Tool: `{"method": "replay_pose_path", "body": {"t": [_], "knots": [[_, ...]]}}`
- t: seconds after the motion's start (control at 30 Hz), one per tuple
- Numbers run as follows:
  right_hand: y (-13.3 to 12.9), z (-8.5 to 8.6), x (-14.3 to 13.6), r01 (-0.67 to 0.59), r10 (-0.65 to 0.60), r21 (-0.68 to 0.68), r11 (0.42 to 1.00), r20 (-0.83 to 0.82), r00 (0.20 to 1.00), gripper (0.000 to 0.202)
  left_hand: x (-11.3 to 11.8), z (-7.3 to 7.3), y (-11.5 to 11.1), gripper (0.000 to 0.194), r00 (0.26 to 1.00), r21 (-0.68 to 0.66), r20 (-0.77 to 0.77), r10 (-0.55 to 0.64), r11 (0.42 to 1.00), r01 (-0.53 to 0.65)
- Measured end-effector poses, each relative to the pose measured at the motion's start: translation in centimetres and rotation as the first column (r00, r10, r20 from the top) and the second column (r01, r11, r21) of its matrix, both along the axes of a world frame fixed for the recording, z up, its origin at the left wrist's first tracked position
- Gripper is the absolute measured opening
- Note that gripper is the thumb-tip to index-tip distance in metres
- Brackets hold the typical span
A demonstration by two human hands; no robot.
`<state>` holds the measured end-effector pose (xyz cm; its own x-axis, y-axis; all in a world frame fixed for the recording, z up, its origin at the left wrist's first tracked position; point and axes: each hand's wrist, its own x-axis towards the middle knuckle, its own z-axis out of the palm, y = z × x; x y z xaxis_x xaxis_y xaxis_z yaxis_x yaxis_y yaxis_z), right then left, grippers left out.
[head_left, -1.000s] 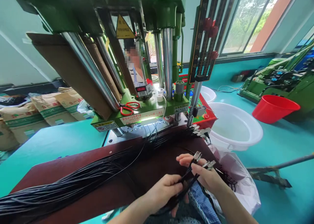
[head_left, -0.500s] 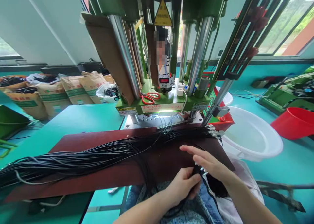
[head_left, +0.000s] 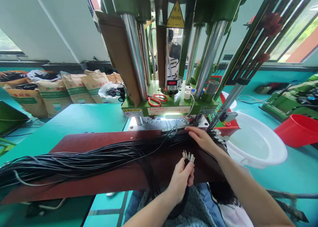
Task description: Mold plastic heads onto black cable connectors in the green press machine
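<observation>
My left hand (head_left: 181,180) is closed around a small bunch of black cables, held upright near the board's front edge. Bare metal connectors (head_left: 188,156) stick out above its thumb, while the cables run down toward my lap. Over the right part of a long black cable bundle (head_left: 86,162) reaches my right hand (head_left: 205,141), its fingers stretched out and holding nothing I can see. Whether its fingertips touch the cables I cannot tell. That bundle lies across a brown board (head_left: 99,189), with silver connector ends (head_left: 217,136) at its right end.
A green press machine (head_left: 154,111) with steel columns stands behind the board, red scissors (head_left: 157,100) on its ledge. To the right are a white basin (head_left: 268,144) and a red bucket (head_left: 298,131). Paper sacks (head_left: 57,94) line the left wall. A person (head_left: 172,64) stands beyond the press.
My right hand has moved up and forward from beside my left hand to the cable bundle. My left hand has lifted slightly with its cables, whose connectors now show clearly.
</observation>
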<state>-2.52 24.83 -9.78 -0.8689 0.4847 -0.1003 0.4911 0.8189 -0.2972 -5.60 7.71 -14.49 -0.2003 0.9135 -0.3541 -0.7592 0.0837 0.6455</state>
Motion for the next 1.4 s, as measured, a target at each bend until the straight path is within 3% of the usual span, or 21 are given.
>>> {"method": "replay_pose_path", "body": {"t": [0.03,0.1,0.27,0.43,0.57,0.63,0.67,0.7,0.77,0.83,0.87,0.93,1.1,1.27,1.4], "knots": [[1.6,-0.3,-0.7,0.046,-0.053,0.135,0.99,0.048,0.997,0.039,-0.4,-0.1,0.0,0.043,1.0,0.004,0.002,0.019,1.0,-0.019],[4.4,-0.9,-2.0,0.058,-0.094,0.255,0.965,0.132,0.987,0.038,-1.0,-0.3,-0.1,0.041,0.999,0.009,0.021,0.033,0.999,-0.033],[7.1,-1.8,-3.5,-0.062,-0.044,0.299,0.952,0.335,0.941,0.026,-2.1,-0.5,-0.1,0.041,0.993,0.002,0.077,0.089,0.996,-0.09],[6.6,0.6,-3.1,-0.13,0.013,0.246,0.961,0.426,0.905,0.019,-2.4,-0.8,0.0,0.043,0.993,0.001,0.042,0.114,0.993,-0.114],[5.5,3.5,-1.0,-0.038,-0.027,0.14,0.989,0.435,0.9,0.03,-2.2,-0.9,0.1,0.043,0.992,0.006,-0.026,0.121,0.993,-0.121],[4.2,4.0,0.8,0.053,-0.041,-0.016,0.998,0.425,0.904,0.039,-2.0,-0.8,0.2,0.043,0.991,0.012,-0.056,0.118,0.993,-0.118],[3.2,4.0,1.9,0.13,-0.063,-0.149,0.98,0.388,0.919,0.044,-1.9,-0.7,0.2,0.043,0.991,0.016,-0.069,0.112,0.994,-0.111],[2.1,3.7,2.9,0.221,-0.118,-0.306,0.926,0.321,0.94,0.05,-1.8,-0.6,0.3,0.042,0.992,0.019,-0.081,0.102,0.995,-0.101],[-0.5,2.5,4.8,0.348,-0.336,-0.636,0.689,0.145,0.931,0.057,-1.5,-0.4,0.5,0.042,0.992,0.019,-0.103,0.073,0.997,-0.072],[-3.2,1.0,6.2,0.336,-0.587,-0.837,0.431,0.022,0.809,0.057,-1.3,-0.2,0.9,0.042,0.99,0.017,-0.135,0.047,0.999,-0.045],[-4.4,0.3,6.7,0.3,-0.679,-0.89,0.343,-0.014,0.734,0.056,-1.1,-0.2,1.2,0.041,0.987,0.019,-0.156,0.04,0.999,-0.038],[-6.4,-0.9,7.3,0.22,-0.79,-0.945,0.244,-0.062,0.61,0.056,-0.9,-0.2,1.9,0.041,0.981,0.023,-0.193,0.031,0.999,-0.027],[-8.2,-2.4,7.7,0.106,-0.873,-0.961,0.256,-0.182,0.453,0.046,-0.2,-0.5,3.4,0.038,0.967,-0.034,-0.254,0.006,0.999,-0.015],[-8.1,-3.2,7.9,0.153,-0.92,-0.959,0.24,-0.174,0.35,0.043,0.3,-0.3,4.0,0.035,0.961,-0.059,-0.275,-0.008,0.998,-0.008],[-8.3,-3.6,7.9,0.135,-0.932,-0.963,0.235,-0.183,0.313,0.046,0.3,0.0,3.9,0.038,0.977,-0.055,-0.21,-0.03,0.998,0.019]]}}
